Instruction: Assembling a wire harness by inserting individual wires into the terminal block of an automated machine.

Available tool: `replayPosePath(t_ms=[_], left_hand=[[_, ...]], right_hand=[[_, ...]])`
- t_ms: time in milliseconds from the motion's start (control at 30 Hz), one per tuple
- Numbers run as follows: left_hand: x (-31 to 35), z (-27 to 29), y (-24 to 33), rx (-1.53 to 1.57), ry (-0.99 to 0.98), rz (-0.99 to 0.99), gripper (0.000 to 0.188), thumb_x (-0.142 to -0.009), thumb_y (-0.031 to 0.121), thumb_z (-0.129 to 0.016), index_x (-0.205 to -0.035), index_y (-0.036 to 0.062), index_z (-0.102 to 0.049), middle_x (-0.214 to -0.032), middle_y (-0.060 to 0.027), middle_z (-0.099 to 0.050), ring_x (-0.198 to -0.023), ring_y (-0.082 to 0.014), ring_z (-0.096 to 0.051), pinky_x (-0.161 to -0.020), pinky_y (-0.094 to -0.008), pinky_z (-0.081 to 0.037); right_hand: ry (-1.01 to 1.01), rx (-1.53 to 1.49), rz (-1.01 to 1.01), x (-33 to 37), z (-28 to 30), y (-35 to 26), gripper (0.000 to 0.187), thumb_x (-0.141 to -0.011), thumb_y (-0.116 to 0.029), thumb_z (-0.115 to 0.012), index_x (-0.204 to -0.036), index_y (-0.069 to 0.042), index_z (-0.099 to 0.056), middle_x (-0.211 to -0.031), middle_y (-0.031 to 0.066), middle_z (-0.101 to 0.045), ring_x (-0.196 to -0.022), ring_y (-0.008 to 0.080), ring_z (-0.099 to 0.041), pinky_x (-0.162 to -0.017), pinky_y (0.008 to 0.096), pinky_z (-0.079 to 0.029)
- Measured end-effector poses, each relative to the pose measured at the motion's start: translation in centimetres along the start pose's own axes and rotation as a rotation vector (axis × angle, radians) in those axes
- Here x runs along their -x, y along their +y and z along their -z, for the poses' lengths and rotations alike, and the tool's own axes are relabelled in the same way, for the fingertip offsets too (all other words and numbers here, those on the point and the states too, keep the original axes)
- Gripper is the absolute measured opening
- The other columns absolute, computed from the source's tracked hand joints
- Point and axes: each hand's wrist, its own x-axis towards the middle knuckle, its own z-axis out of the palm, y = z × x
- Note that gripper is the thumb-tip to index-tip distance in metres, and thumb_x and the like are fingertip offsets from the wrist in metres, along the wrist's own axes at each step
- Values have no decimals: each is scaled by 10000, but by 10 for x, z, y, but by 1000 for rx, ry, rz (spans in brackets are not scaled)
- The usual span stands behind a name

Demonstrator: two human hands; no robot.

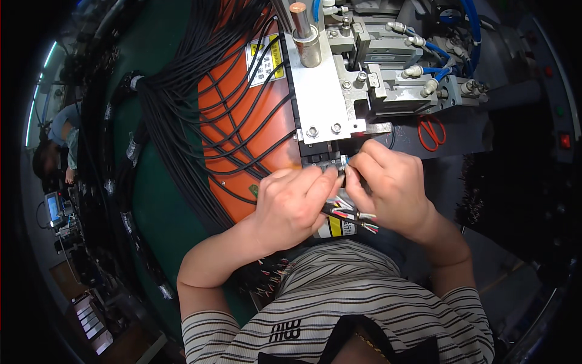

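Note:
At the front of a metal press machine (321, 91), my two hands work close together. My left hand (294, 203) is closed, with several black cables (333, 210) under its fingers; their stripped ends show red, white and green wires (368, 227). Beside it, my right hand (393, 188) is closed in a pinch, thumb and forefinger meeting at a small dark fixture (327, 161). A small whitish-blue piece (345, 160) shows just above those fingertips. Whatever lies between the right fingertips is too small and covered to name.
Bundled black cables (167, 103) hang over an orange panel (233, 115) and a green surface (148, 182) on the left. Pneumatic cylinders (394, 91) with blue hoses stand behind the fixture. Red-handled scissors (431, 133) lie at the right. Another person (63, 136) is far left.

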Motion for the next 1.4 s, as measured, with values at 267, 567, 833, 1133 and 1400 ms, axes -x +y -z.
replayPosePath(t_ms=[267, 567, 833, 1133, 1400], left_hand=[[2, -6, -9, -13, 12, -51, 540, -601, 12, -678, -1139, -5, -643, -902, -98, -585, -716, -247, -594, -588, -344, -493], [-9, 4, -2, -158, -129, -165, 376, -739, 60, -607, -1097, -50, -635, -826, -71, -490, -721, -197, -546, -582, -303, -489], [-15, 4, 4, -261, -150, -167, 309, -767, 60, -603, -1053, -53, -632, -846, -74, -509, -734, -194, -554, -611, -313, -490], [3, 5, -8, -32, -91, 27, 465, -646, -25, -661, -1104, 53, -677, -926, -100, -578, -836, -251, -608, -702, -364, -498], [17, 4, -21, -157, 56, 51, 346, -692, 7, -679, -1038, 17, -685, -820, -55, -546, -760, -220, -544, -670, -338, -395]], right_hand=[[3, 53, 26, 2, -5, 9, 85, -783, -86, -661, -750, -43, -595, -722, 81, -530, -568, 254, -595, -492, 375, -465], [-15, 125, 32, 2, -3, 7, 76, -805, -87, -668, -785, -40, -610, -739, 85, -541, -557, 270, -594, -490, 382, -466], [33, 15, 6, 7, -8, 14, 53, -810, -12, -677, -850, -6, -641, -821, 104, -630, -627, 277, -636, -525, 352, -498], [-49, -334, -217, 4, -8, 21, 41, -836, -2, -656, -848, 24, -627, -693, 59, -625, -473, 83, -515, -451, 231, -392], [13, -244, -251, 9, -1, 9, 173, -833, 12, -686, -1004, 17, -665, -754, 17, -614, -540, 24, -475, -484, 187, -364]])
